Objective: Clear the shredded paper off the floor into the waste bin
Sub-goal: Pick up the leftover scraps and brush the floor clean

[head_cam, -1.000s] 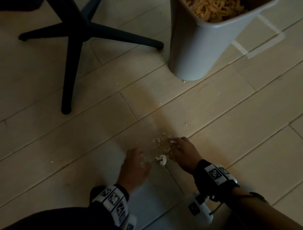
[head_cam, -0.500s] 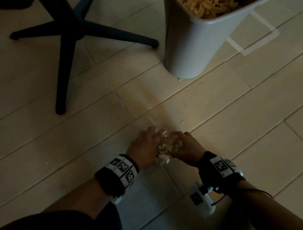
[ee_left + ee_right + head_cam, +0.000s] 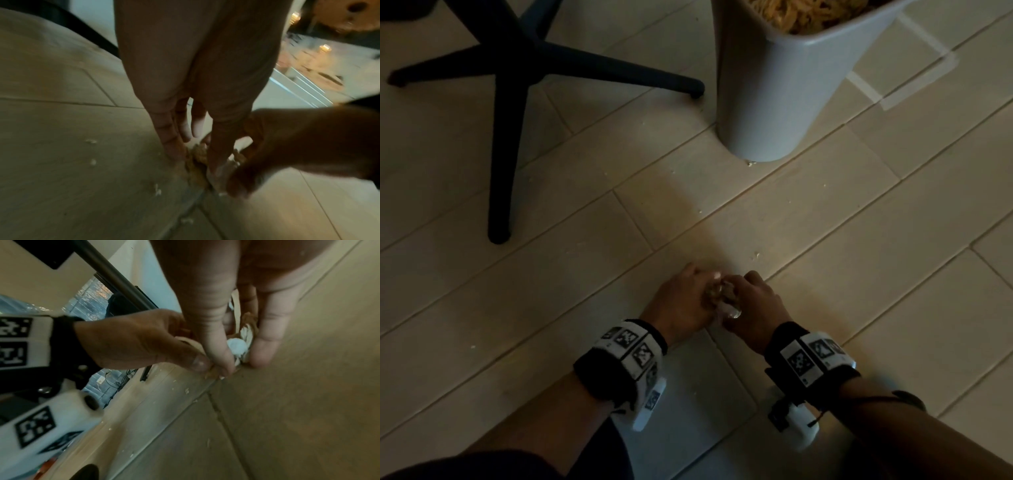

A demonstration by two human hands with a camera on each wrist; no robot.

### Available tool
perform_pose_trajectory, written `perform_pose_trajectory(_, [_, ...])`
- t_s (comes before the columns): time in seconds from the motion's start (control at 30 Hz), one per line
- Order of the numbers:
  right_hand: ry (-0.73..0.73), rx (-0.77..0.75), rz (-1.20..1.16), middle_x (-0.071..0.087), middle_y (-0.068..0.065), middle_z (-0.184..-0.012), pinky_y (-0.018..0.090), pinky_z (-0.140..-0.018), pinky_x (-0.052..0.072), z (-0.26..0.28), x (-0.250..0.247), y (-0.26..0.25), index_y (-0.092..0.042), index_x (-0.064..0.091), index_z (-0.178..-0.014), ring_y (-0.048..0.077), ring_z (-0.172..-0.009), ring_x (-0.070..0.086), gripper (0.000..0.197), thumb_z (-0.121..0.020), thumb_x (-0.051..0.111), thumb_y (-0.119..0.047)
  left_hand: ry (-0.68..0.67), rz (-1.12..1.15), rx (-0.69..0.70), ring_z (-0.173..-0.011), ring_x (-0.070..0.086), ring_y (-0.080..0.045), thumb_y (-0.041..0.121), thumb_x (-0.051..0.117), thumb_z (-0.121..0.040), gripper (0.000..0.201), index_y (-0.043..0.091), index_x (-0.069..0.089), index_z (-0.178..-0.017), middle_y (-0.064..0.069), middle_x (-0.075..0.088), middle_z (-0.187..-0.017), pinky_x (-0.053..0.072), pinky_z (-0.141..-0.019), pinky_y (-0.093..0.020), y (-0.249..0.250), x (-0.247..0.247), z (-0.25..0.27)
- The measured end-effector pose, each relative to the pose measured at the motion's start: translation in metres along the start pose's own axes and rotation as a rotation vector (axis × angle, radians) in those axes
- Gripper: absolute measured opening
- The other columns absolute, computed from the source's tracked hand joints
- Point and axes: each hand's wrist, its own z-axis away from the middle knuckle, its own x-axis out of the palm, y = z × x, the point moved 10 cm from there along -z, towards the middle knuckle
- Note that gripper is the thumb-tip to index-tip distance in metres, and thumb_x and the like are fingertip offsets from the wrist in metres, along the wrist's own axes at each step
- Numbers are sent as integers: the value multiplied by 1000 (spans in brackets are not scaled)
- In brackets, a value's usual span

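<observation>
Both hands are down on the pale plank floor [image 3: 859, 219], pressed together around a small clump of shredded paper [image 3: 717, 293] gathered between them. The left hand [image 3: 681, 305] has its fingers curved in against the clump from one side; in the left wrist view those fingers [image 3: 170, 138] reach down to the floor with tan shreds bunched at their tips. The right hand [image 3: 753, 305] closes on the clump from the other side, and the right wrist view shows its thumb and a finger [image 3: 265, 340] pinching white and tan strips, with the left hand's thumb pushed in just beside them. The clump sits on the floor at a seam between planks, near the lower middle of the head view. A few tiny scraps [image 3: 756, 254] lie loose on the planks beyond the hands, and one more fleck touches the foot of the waste bin [image 3: 774, 96]. The grey bin stands upright, well apart from the hands toward the far side, and is filled near its rim with tan shredded paper. To the left of the bin, the dark legs of a chair base [image 3: 510, 85] spread over the floor. Pale tape lines [image 3: 914, 85] mark the planks to the right of the bin. Each wrist wears a black band [image 3: 619, 359] with printed markers.
</observation>
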Motion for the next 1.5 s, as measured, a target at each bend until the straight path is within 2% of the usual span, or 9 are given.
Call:
perform_pose_trajectory(0.17, [5, 15, 71, 44, 5, -126, 36, -84, 48, -7, -5, 8, -24, 45, -137, 34, -104, 57, 62, -81, 72, -32, 195, 29, -127, -108, 62, -30, 18, 57, -86, 43, 15, 63, -128, -10, 63, -123, 51, -94, -40, -38, -31, 12])
perform_pose_trajectory(0.53, [-21, -67, 149, 53, 10, -116, 37, -79, 47, -22, 0, -13, -13, 58, -120, 35, -100, 60, 39, -84, 65, -25, 128, 262, -129, -97, 68, -23, 15, 68, -83, 23, 16, 73, -106, -7, 74, -102, 54, -86, -37, -11, 5, 3])
perform_pose_trajectory(0.7, [-8, -49, 123, 64, 11, -109, 31, -79, 45, -25, -7, -7, -13, 65, -114, 31, -101, 61, 31, -85, 66, -25, 115, 478, -216, -98, 70, -13, 22, 77, -78, 32, 22, 76, -110, 3, 77, -100, 56, -91, -39, -22, 16, 6])
perform_pose_trajectory(0.93, [14, -54, 145, 70, 13, -100, 33, -74, 46, -19, -14, -5, -10, 70, -101, 33, -94, 64, 25, -84, 63, -27, 79, 652, -216, -106, 69, -14, 44, 75, -61, 60, 17, 73, -114, 1, 76, -105, 52, -100, -42, -24, 23, 7])
perform_pose_trajectory(1.07, [10, -48, 146, 71, 13, -99, 35, -77, 48, -14, -21, 0, -11, 72, -103, 33, -95, 64, 27, -81, 65, -27, -58, 647, -180, -111, 66, -10, 24, 76, -82, 47, 14, 64, -126, -2, 73, -116, 49, -104, -31, -2, 19, 10])
perform_pose_trajectory(1.17, [30, -43, 114, 73, 10, -94, 33, -76, 49, -9, -29, 5, -16, 74, -99, 31, -91, 67, 25, -78, 68, -28, -137, 691, -167, -111, 64, -13, 17, 67, -79, 57, 8, 55, -134, -8, 68, -123, 47, -100, -28, 10, 15, 12])
perform_pose_trajectory(1.27, [97, -68, 49, 74, 5, -89, 24, -69, 42, -1, -51, 3, -15, 77, -90, 24, -84, 67, 16, -79, 69, -23, -78, 723, -154, -97, 68, -15, 3, 60, -89, 39, 8, 59, -128, -9, 72, -111, 56, -83, -25, 8, 0, 12])
perform_pose_trajectory(1.33, [166, -109, 28, 73, 2, -83, 22, -67, 37, 5, -76, -7, -13, 77, -88, 19, -79, 66, 14, -80, 71, -23, -29, 752, -148, -99, 70, -19, -1, 60, -91, 36, 10, 61, -125, -12, 73, -110, 58, -81, -26, 4, -12, 13])
perform_pose_trajectory(1.5, [350, -191, -106, 69, 0, -62, 28, -73, 53, 16, -160, -46, -15, 77, -81, 14, -65, 70, 10, -76, 77, -23, 34, 793, -195, -103, 68, -27, -1, 55, -93, 33, 11, 60, -124, -23, 70, -114, 57, -78, -23, -14, -25, 15])
